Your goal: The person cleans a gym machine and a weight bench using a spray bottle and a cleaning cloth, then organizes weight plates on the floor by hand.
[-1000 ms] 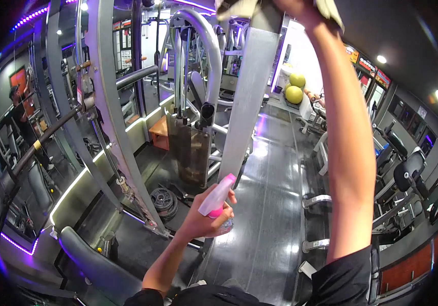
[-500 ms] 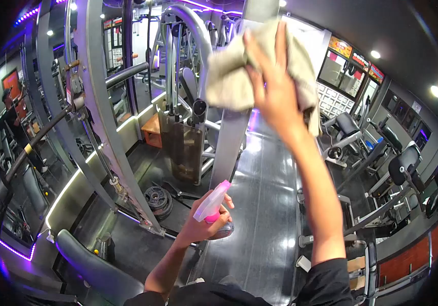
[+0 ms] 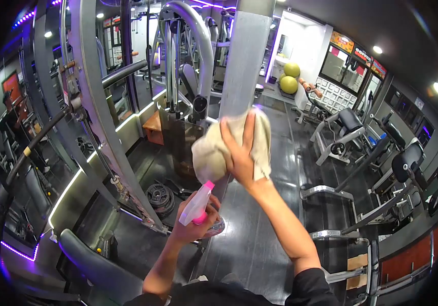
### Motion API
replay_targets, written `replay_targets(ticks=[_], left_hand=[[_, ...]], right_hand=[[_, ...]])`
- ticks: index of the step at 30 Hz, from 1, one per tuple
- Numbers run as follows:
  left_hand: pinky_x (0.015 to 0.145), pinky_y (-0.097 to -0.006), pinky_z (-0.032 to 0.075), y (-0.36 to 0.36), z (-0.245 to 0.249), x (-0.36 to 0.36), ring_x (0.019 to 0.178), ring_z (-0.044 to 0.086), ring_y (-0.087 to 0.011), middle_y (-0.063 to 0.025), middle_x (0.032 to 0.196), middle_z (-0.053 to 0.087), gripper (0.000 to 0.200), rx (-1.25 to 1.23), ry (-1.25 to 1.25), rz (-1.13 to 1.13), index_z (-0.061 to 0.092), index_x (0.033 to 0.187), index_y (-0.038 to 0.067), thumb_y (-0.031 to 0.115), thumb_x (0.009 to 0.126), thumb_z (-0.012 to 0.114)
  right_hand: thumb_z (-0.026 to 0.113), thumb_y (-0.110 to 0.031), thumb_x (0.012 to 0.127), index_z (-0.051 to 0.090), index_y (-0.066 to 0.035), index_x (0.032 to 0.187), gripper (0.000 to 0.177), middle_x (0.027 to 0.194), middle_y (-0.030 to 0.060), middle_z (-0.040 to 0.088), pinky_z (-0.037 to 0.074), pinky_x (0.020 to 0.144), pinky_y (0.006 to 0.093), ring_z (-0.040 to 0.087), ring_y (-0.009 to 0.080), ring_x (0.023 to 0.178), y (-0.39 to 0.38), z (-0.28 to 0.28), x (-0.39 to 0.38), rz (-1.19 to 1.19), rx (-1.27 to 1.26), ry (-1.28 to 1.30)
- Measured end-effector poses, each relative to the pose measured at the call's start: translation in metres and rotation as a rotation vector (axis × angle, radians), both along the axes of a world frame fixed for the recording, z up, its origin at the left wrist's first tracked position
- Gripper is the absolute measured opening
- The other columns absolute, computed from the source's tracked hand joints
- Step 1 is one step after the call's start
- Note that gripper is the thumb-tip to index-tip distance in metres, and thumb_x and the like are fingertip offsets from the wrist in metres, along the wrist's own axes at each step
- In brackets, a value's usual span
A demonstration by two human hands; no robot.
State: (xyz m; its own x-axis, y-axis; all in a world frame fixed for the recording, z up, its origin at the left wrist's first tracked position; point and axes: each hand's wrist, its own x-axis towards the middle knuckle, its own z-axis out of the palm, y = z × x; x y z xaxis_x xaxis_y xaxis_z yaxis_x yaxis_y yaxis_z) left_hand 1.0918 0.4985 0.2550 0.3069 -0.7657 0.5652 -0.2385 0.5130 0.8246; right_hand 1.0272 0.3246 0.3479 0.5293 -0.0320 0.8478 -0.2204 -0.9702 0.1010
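A beige cloth (image 3: pixel 210 152) lies against the upright grey metal post (image 3: pixel 245 56), at about the middle of the view. My right hand (image 3: pixel 243 158) presses on it from the front with fingers spread; the cloth bunches around them. Lower down, my left hand (image 3: pixel 188 229) is wrapped round a spray bottle (image 3: pixel 197 208) with a pink and whitish spray head and a clear body. The bottle's nozzle points up, just below the cloth. Part of the post is hidden behind the cloth and hand.
A barbell rack (image 3: pixel 94 107) with a bar stands on the left, weight plates (image 3: pixel 159 198) at its foot. A padded bench (image 3: pixel 94 262) is at lower left. Gym machines (image 3: pixel 339 132) line the right side. Yellow-green exercise balls (image 3: pixel 289 84) sit farther back.
My right hand has swept the cloth down from high on the post to its middle, uncovering the upper part. My left hand with the spray bottle has shifted slightly left.
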Motion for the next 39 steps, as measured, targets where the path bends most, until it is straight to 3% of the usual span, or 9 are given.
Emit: replay_targets(ticks=[5, 8, 12, 18, 23, 29, 32, 34, 39], left_hand=[[0.066, -0.0255, 0.051, -0.004, 0.006, -0.003, 0.071, 0.064, -0.0123, -0.0091, 0.092, 0.058, 0.037, -0.017, 0.004, 0.023, 0.047, 0.113, -0.005, -0.009, 0.076, 0.056], [0.066, -0.0254, 0.051, -0.008, 0.003, -0.003, 0.071, 0.064, -0.0124, -0.0095, 0.094, 0.058, 0.036, 0.005, 0.132, -0.021, 0.047, 0.112, -0.005, -0.008, 0.077, 0.056], [0.065, -0.0257, 0.051, -0.008, 0.002, 0.001, 0.07, 0.064, -0.0129, -0.01, 0.093, 0.058, 0.036, -0.005, 0.005, 0.055, 0.047, 0.112, -0.005, -0.007, 0.078, 0.056], [0.066, -0.0266, 0.051, -0.005, -0.013, 0.004, 0.071, 0.065, -0.015, -0.0098, 0.09, 0.059, 0.031, 0.059, 0.095, 0.083, 0.048, 0.107, -0.005, -0.007, 0.078, 0.057], [0.066, -0.0267, 0.051, -0.009, -0.031, 0.004, 0.072, 0.065, -0.0149, -0.0103, 0.092, 0.059, 0.035, -0.019, 0.186, 0.033, 0.048, 0.111, -0.005, -0.006, 0.077, 0.057], [0.067, -0.0263, 0.052, -0.004, -0.02, 0.003, 0.072, 0.064, -0.0137, -0.0105, 0.092, 0.059, 0.039, 0.063, 0.136, -0.007, 0.046, 0.115, -0.006, -0.006, 0.077, 0.057], [0.067, -0.026, 0.052, -0.01, -0.018, 0.003, 0.072, 0.064, -0.0133, -0.0106, 0.092, 0.059, 0.038, 0.04, 0.157, -0.003, 0.046, 0.113, -0.005, -0.006, 0.077, 0.057], [0.067, -0.0258, 0.051, -0.012, -0.013, 0.006, 0.071, 0.064, -0.0132, -0.0106, 0.092, 0.059, 0.037, 0.027, 0.045, 0.021, 0.047, 0.112, -0.005, -0.006, 0.077, 0.057], [0.067, -0.0255, 0.051, -0.01, 0.007, 0.003, 0.072, 0.064, -0.0132, -0.0095, 0.094, 0.058, 0.033, 0.049, 0.091, -0.049, 0.048, 0.109, -0.003, -0.006, 0.078, 0.058]], right_hand=[[0.06, 0.001, 0.076, 0.046, -0.011, 0.133, 0.061, 0.148, 0.0285, 0.0, 0.014, 0.111, 0.0403, 0.01, 0.0453, 0.136, -0.01, 0.117, 0.037, 0.395, -0.07, -0.355], [0.051, -0.009, 0.088, 0.052, -0.001, 0.122, 0.035, 0.138, 0.0342, 0.027, 0.028, 0.106, 0.0414, 0.027, 0.0463, 0.129, 0.008, 0.151, 0.039, 0.281, -0.121, -0.485], [0.056, -0.001, 0.078, 0.046, -0.01, 0.134, 0.058, 0.148, 0.029, 0.006, 0.015, 0.111, 0.0407, 0.012, 0.0456, 0.136, -0.007, 0.116, 0.032, 0.319, -0.112, -0.361], [0.065, -0.017, 0.072, 0.044, -0.021, 0.135, 0.067, 0.144, 0.0328, 0.013, 0.026, 0.105, 0.0516, 0.024, 0.0505, 0.129, 0.011, -0.005, -0.006, -0.078, 0.043, 0.077], [0.066, -0.022, 0.067, 0.049, -0.023, 0.131, 0.066, 0.14, 0.0375, 0.016, 0.025, 0.103, 0.0551, 0.023, 0.0554, 0.126, 0.012, -0.114, -0.005, 0.0, 0.252, 0.121], [0.071, -0.022, 0.059, 0.047, -0.031, 0.132, 0.077, 0.138, 0.0297, 0.024, 0.035, 0.098, 0.052, 0.036, 0.0489, 0.12, -0.011, -0.1, 0.003, 0.007, 0.049, 0.056], [0.071, -0.022, 0.059, 0.046, -0.032, 0.132, 0.078, 0.138, 0.0301, 0.025, 0.034, 0.099, 0.0521, 0.035, 0.0501, 0.12, -0.009, -0.078, 0.001, 0.022, -0.014, 0.033], [0.066, -0.017, 0.07, 0.045, -0.021, 0.134, 0.067, 0.142, 0.0369, 0.012, 0.026, 0.105, 0.0506, 0.021, 0.053, 0.129, 0.005, -0.027, -0.005, -0.221, 0.079, 0.178], [0.058, -0.006, 0.079, 0.042, -0.011, 0.135, 0.058, 0.144, 0.0328, 0.012, 0.018, 0.11, 0.0459, 0.017, 0.0455, 0.134, -0.012, 0.134, 0.043, 0.281, -0.168, -0.459]])
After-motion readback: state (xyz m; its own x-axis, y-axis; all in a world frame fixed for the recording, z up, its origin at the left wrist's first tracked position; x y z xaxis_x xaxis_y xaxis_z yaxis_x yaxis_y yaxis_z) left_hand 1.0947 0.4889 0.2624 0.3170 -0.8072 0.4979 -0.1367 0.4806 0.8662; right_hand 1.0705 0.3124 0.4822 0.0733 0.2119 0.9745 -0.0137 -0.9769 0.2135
